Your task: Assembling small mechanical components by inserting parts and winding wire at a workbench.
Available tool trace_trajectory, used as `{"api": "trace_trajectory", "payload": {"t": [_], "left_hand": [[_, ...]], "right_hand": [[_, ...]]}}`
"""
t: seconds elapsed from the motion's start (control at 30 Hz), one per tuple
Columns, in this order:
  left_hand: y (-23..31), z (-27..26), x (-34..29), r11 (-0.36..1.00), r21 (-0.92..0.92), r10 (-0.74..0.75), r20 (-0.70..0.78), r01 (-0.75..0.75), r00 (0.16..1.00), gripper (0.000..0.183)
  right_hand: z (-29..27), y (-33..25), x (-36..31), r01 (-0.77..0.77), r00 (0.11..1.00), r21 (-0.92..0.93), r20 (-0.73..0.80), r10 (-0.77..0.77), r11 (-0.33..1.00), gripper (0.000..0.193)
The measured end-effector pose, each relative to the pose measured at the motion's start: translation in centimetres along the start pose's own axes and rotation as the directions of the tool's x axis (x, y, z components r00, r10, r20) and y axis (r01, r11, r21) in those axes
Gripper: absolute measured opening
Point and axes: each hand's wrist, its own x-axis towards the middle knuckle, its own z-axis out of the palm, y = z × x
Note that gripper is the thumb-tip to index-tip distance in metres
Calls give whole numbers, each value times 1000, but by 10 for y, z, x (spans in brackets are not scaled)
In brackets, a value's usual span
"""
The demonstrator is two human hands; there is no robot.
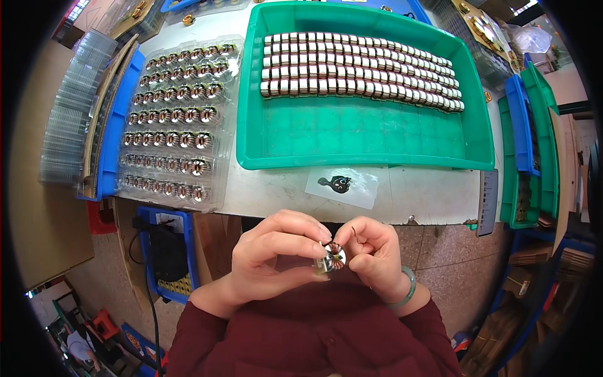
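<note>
Close to my body, my left hand (276, 254) grips a small toroidal coil (335, 256) with copper windings and white parts, between thumb and fingers. My right hand (375, 254) is closed in a pinch at the coil's right side. A thin dark wire (355, 232) sticks up by its fingers; whether it joins the coil I cannot tell. Beyond my hands, a clear plastic tray (220, 147) holds rows of similar coils at the left. A green bin (364, 160) at the centre holds several rows of white blocks with dark windings (352, 63).
On the table's near edge lies a paper slip (361, 191) with a black figure. Stacked clear trays (72, 113) and a blue crate (119, 125) stand at the left. Green and blue bins (531, 144) are at the right. A blue bin (188, 251) sits below the table.
</note>
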Motion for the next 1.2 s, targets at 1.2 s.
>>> {"api": "trace_trajectory", "payload": {"t": [1.2], "left_hand": [[17,-3,11,943,329,15,114,-52,993,28]], "right_hand": [[-2,1,0,411,911,-152,99,-400,899,29]]}}
